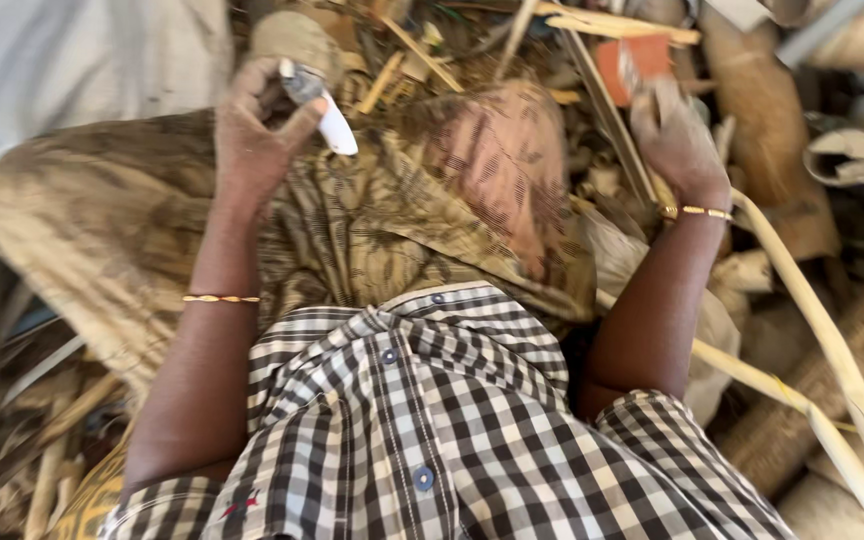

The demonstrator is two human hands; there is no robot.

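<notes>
Upper left: left hand (pixel 257 125), fingers curled around small white-handled knife (pixel 322 105). Upper right: right hand (pixel 677 140), fingers' state unclear, near orange rectangular box (pixel 632 62).

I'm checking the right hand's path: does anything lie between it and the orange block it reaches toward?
Nothing visible does. The right hand is right below the orange block, its fingers at the block's lower edge; blur hides whether they touch. Thin pale sticks lie just beside it, not across the gap. The left hand holds a white-handled tool well away.
</notes>
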